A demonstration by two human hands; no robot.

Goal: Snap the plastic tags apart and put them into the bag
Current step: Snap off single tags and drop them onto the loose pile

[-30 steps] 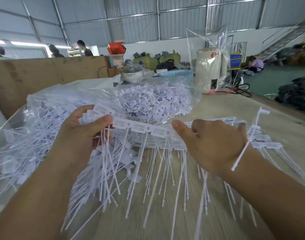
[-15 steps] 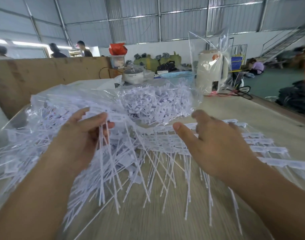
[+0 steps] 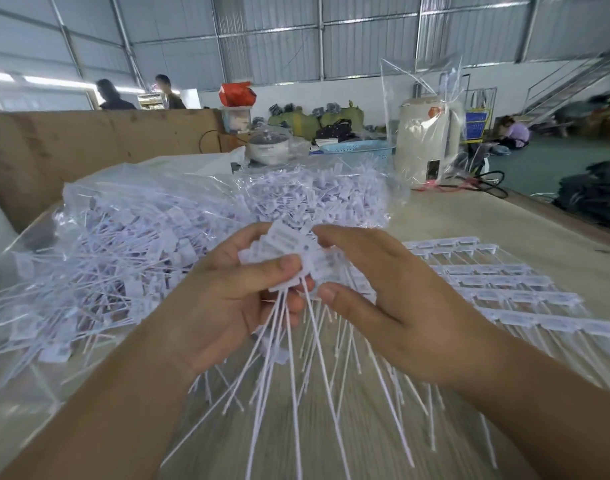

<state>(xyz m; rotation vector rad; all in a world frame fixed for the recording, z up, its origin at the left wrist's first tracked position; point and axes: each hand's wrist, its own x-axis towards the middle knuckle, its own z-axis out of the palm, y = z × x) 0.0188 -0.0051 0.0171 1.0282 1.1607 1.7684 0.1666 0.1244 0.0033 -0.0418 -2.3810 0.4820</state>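
My left hand (image 3: 234, 299) grips a bunch of tags (image 3: 289, 251) above the desk (image 3: 469, 216), thumb pressed on the flat heads. My right hand (image 3: 393, 296) pinches the same bunch from the other side. To part them cleanly, I judge a short twist at the joined heads is best, with the tails hanging free. Heads are flat white plastic rectangles; tails thin, stiff, straight. The bag (image 3: 130, 244), clear crinkled film, lies just left, already heaped. Unbroken strips (image 3: 504, 285) lie right.
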